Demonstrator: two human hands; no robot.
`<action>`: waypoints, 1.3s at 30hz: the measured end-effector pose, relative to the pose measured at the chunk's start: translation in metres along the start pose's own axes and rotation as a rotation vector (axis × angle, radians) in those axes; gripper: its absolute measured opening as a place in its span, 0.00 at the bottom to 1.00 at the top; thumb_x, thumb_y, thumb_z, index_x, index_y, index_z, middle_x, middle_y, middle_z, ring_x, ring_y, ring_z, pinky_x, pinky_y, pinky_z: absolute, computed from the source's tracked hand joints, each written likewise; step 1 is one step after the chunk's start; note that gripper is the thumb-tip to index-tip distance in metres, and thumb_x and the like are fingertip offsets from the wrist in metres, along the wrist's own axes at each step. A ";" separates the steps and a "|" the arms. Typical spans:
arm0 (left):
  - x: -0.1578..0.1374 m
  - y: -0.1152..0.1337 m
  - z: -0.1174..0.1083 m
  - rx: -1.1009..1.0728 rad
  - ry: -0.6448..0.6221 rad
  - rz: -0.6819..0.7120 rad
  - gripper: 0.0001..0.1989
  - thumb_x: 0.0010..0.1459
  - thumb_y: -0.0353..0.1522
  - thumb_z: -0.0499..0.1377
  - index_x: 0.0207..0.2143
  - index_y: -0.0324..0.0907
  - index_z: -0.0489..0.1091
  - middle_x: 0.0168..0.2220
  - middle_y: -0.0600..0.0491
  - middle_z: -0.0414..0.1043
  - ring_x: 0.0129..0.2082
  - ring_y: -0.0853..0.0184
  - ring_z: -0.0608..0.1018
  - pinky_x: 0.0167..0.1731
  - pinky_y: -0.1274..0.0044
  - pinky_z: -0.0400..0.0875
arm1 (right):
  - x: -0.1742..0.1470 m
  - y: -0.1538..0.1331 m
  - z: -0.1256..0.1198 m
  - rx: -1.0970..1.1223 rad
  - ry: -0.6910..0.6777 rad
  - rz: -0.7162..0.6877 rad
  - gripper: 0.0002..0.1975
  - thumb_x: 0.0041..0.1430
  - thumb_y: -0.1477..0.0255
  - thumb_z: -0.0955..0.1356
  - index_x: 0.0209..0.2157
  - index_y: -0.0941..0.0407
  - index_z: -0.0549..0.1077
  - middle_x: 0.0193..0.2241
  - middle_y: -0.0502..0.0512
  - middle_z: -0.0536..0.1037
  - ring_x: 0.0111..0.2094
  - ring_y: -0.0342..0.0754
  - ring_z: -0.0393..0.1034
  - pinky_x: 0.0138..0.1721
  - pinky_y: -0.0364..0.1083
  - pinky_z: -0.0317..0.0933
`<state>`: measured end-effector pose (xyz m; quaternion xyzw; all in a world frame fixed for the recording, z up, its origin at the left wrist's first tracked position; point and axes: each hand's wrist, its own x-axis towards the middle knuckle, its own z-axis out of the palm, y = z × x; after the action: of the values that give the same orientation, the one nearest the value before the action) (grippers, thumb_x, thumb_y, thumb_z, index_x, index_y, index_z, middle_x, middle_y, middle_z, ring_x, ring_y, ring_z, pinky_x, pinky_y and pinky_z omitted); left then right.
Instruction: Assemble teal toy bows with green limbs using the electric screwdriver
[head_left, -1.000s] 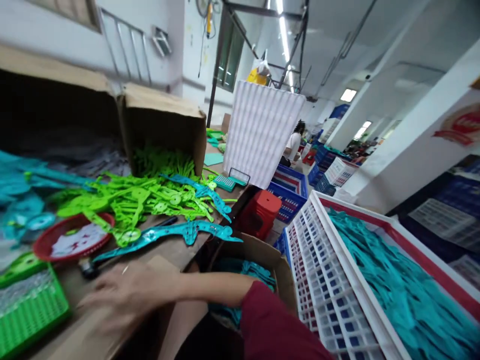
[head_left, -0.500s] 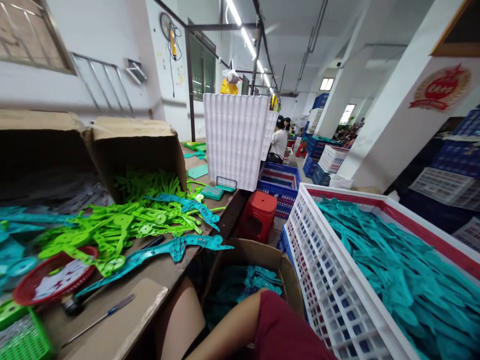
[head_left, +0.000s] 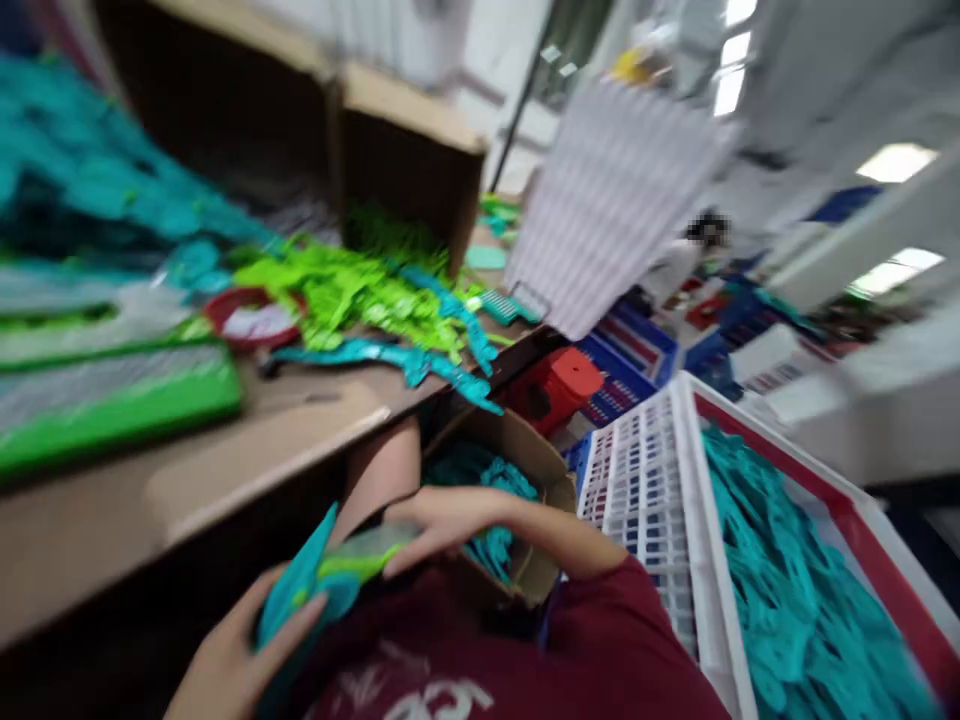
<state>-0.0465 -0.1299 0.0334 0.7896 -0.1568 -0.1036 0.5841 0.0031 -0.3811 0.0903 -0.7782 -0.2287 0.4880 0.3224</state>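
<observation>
Low in front of my body, my left hand (head_left: 251,635) is closed around a teal and lime-green plastic part (head_left: 289,590), its thumb across the near side. A lime-green strip and a greyish piece reach from it toward the right. On that far end my right hand (head_left: 446,520) has its fingers and thumb closed, blurred by motion. Both hands sit over my lap, below the table edge. Behind my right forearm stands a cardboard box (head_left: 529,440) with teal parts in it. A long teal part (head_left: 412,365) lies on the table, its tip over the edge.
Lime-green parts (head_left: 352,295) are heaped before an open carton (head_left: 409,135). A red basket (head_left: 289,325) and a green tray (head_left: 150,410) are at left. At right stands a white crate (head_left: 694,480) full of teal parts (head_left: 802,570). Beyond the box is a red stool (head_left: 574,375).
Both hands have come into view over my lap, holding the teal and green part. My view has tilted and swung left and down, showing more of the left table.
</observation>
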 end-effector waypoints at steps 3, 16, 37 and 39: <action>-0.026 -0.007 0.015 -0.093 0.141 -0.254 0.19 0.57 0.48 0.63 0.46 0.47 0.73 0.41 0.55 0.80 0.40 0.56 0.81 0.42 0.69 0.76 | 0.000 0.005 -0.009 -0.058 0.070 0.007 0.26 0.58 0.49 0.70 0.43 0.59 0.70 0.25 0.46 0.71 0.20 0.40 0.66 0.21 0.38 0.57; -0.040 -0.014 0.007 -0.167 0.206 -0.228 0.17 0.62 0.42 0.60 0.48 0.43 0.75 0.47 0.49 0.78 0.45 0.59 0.79 0.47 0.69 0.75 | 0.020 -0.027 -0.028 -0.305 -0.054 -0.007 0.22 0.64 0.52 0.66 0.41 0.58 0.70 0.24 0.47 0.70 0.26 0.43 0.65 0.27 0.40 0.51; -0.121 0.016 -0.043 0.665 0.163 -0.099 0.27 0.61 0.30 0.57 0.62 0.42 0.58 0.54 0.44 0.67 0.51 0.59 0.74 0.46 0.71 0.74 | 0.093 -0.089 -0.033 -1.395 0.371 -1.539 0.08 0.68 0.75 0.62 0.44 0.60 0.72 0.26 0.50 0.73 0.26 0.43 0.66 0.26 0.46 0.51; -0.124 0.015 -0.042 0.884 0.274 -0.064 0.27 0.62 0.24 0.51 0.64 0.40 0.58 0.51 0.42 0.68 0.49 0.57 0.74 0.46 0.67 0.73 | 0.107 -0.101 -0.031 -1.439 0.378 -1.642 0.08 0.68 0.75 0.63 0.44 0.60 0.72 0.28 0.52 0.75 0.29 0.44 0.68 0.29 0.46 0.54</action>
<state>-0.1493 -0.0502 0.0574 0.9737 -0.0828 0.0606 0.2032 0.0716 -0.2488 0.1075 -0.4578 -0.8524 -0.2476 0.0500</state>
